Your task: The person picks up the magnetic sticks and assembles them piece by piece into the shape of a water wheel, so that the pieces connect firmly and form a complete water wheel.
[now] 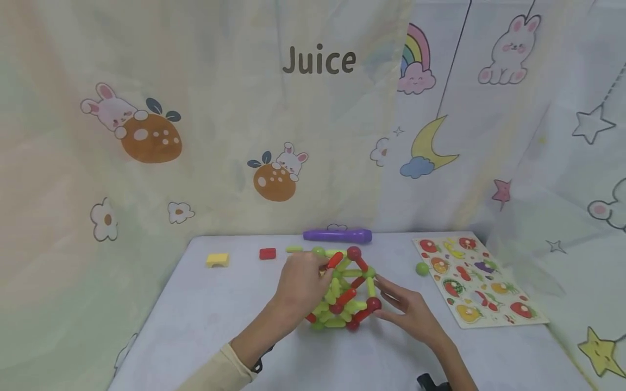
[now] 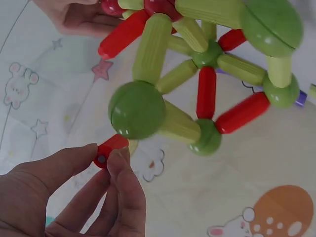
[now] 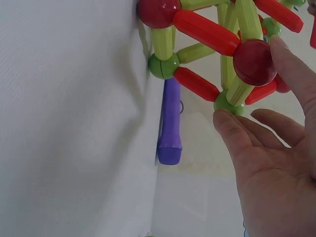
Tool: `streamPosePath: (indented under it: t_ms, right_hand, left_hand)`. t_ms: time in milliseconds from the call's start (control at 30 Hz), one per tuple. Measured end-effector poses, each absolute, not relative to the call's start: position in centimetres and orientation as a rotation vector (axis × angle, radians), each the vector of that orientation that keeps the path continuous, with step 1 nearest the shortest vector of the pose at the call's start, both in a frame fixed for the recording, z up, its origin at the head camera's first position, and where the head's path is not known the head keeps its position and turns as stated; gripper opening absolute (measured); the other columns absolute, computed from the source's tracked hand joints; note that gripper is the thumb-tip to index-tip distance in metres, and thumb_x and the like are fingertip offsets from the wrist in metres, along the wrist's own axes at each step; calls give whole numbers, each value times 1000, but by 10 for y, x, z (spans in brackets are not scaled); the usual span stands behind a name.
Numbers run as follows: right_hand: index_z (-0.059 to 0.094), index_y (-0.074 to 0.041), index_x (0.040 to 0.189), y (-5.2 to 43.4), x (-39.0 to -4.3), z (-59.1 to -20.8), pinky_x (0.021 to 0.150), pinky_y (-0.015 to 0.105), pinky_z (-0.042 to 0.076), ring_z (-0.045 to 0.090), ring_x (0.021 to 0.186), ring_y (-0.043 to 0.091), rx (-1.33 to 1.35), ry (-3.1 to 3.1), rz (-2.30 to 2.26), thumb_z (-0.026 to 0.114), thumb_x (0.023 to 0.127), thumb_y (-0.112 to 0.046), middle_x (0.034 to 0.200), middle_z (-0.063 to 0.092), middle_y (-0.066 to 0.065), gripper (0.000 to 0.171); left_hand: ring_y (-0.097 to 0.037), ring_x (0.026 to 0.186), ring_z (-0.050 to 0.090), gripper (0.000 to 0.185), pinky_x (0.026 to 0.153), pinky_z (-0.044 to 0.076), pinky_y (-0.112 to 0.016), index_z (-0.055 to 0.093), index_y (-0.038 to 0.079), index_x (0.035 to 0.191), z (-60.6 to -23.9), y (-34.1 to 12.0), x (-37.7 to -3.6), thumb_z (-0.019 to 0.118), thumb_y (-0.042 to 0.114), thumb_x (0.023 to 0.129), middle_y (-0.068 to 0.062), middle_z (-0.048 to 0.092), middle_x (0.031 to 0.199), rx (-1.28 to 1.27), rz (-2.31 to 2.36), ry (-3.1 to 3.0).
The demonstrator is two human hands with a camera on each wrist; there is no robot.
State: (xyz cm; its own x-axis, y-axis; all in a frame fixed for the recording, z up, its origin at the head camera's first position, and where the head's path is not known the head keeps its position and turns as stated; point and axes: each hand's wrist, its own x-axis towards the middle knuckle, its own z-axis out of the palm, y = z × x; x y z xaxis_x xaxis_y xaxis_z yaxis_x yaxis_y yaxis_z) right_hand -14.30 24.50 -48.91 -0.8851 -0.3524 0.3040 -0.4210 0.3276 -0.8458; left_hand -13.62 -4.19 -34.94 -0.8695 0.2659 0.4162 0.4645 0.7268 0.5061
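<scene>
A toy frame of magnetic rods and balls (image 1: 346, 297), in lime green and red, stands on the table before me. My left hand (image 1: 300, 279) pinches a red magnetic rod (image 2: 115, 143) between thumb and fingertips, one round end facing the left wrist camera. That rod is close beside a large green ball (image 2: 137, 109) on the frame. From the other side my right hand (image 1: 413, 315) holds the frame, its thumb at a dark red ball (image 3: 254, 62) and a fingertip at a green ball (image 3: 227, 102). Other red rods jut out from the frame.
Behind the frame lies a purple stick (image 1: 337, 235). A yellow arch block (image 1: 217, 260) and a red block (image 1: 267, 253) are at the back left. To the right are a loose green ball (image 1: 422, 268) and a fruit puzzle board (image 1: 481, 282). Printed curtains hang around the table.
</scene>
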Motion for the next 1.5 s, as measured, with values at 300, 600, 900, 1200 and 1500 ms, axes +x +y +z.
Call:
streamPosePath:
  t_ms: [300, 600, 900, 1200, 1500]
  right_hand:
    - [49, 5, 157, 244, -146, -490, 107, 35, 52, 51, 145, 37, 784, -2480, 1617, 86, 92, -13, 161, 49, 25, 77]
    - [48, 2, 159, 245, -147, -488, 108, 37, 51, 49, 147, 34, 758, -2499, 1658, 87, 91, -14, 163, 49, 22, 79]
    - [49, 2, 158, 243, -147, -490, 107, 28, 51, 50, 147, 36, 749, -2504, 1622, 86, 90, -5, 162, 50, 22, 78]
    - [49, 1, 159, 244, -146, -489, 107, 28, 51, 52, 146, 33, 732, -2508, 1608, 87, 89, -5, 162, 51, 19, 80]
    - [49, 0, 159, 247, -144, -492, 107, 26, 51, 50, 147, 31, 716, -2505, 1633, 88, 90, -12, 163, 50, 19, 80]
  left_hand:
    - [-8, 54, 37, 40, 41, 30, -16, 60, 11, 58, -359, -15, -148, 80, 4, 92, 7, 41, 52, -607, -710, -2648]
    - [-13, 57, 47, 28, 46, 39, -16, 70, 7, 68, -363, 0, -154, 83, 11, 92, 2, 50, 58, -583, -439, -2742]
    - [-12, 52, 46, 32, 44, 35, -14, 68, 9, 69, -368, 9, -154, 81, 17, 96, 3, 46, 55, -652, -430, -2693]
    - [-10, 55, 44, 23, 50, 37, -13, 80, 4, 91, -379, 14, -157, 92, 23, 89, 4, 46, 58, -749, -449, -2615]
    - [-14, 72, 63, 28, 63, 52, -17, 83, 7, 104, -364, -5, -151, 93, 28, 88, -1, 75, 80, -795, -699, -2603]
